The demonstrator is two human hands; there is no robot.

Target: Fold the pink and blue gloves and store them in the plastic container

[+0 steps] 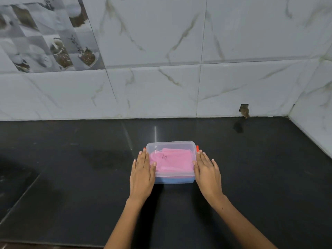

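A clear plastic container [177,145] with its lid on sits on the black countertop [71,177], orange clips at both ends. Through the lid I see the folded pink glove [171,161], and the blue glove [174,180] shows beneath it along the near wall. My left hand [142,174] lies flat against the container's left side, thumb resting on the lid. My right hand [208,174] presses flat on the right side, fingers stretched toward the orange clip [197,148].
A marble-look tiled wall [161,69] rises behind the counter, and another wall closes in at the right. A small chipped hole [244,110] marks the wall's base at the right. The counter's front edge runs along the bottom left.
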